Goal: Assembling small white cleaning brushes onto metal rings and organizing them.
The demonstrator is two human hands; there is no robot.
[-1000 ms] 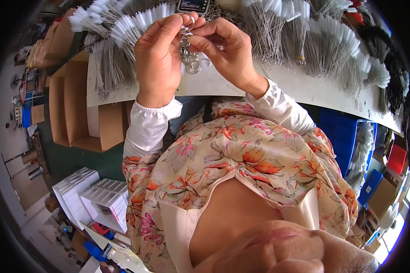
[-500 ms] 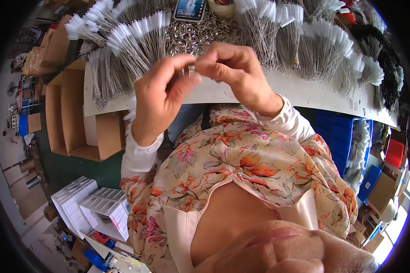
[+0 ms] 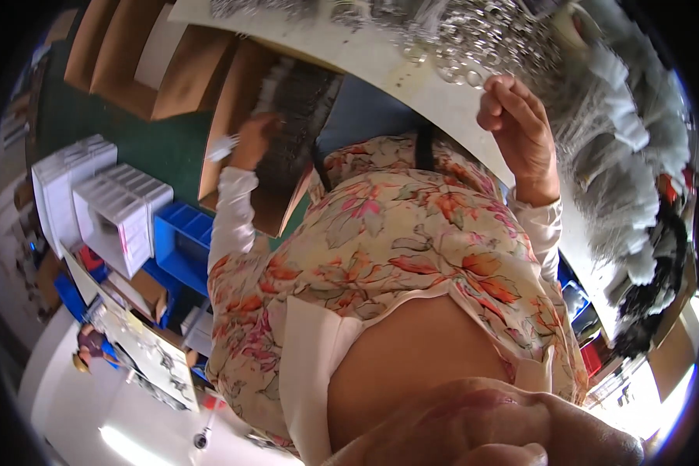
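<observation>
- Hands apart: I see the left hand (image 3: pixel 250 140) lowered into an open cardboard box (image 3: pixel 287 132) beside the table (image 3: pixel 380 66), while the right hand (image 3: pixel 520 128) rests up at the table edge.
- Left hand: it is closed round a white-tipped piece (image 3: pixel 224 147), seemingly the end of one of the tagged wire bundles; the fingers are blurred, so I cannot tell how firm the grasp is.
- Box contents: a dark grey mass of bundles (image 3: pixel 299 116) lies inside, touching the left hand. I judge that the piece should be laid along the others, tips the same way, so the stack stays even.
- Right hand: the fingers are curled loosely with the thumb raised; I can make out nothing held between them. It lies just beside the heap of metal rings (image 3: pixel 474 43) on the table.
- Advice: I would keep the right hand beside the rings, ready for the next one, and release the left only once the piece rests flat in the box.
- Risk: the box wall leans and the view is oblique, so a hasty drop may, in my judgement, miss onto the green floor (image 3: pixel 155 147).
- Surroundings: white bundles (image 3: pixel 637 179) crowd the far right of the table; white drawer units (image 3: pixel 109 202) and a blue bin (image 3: pixel 180 237) stand on the floor at left.
</observation>
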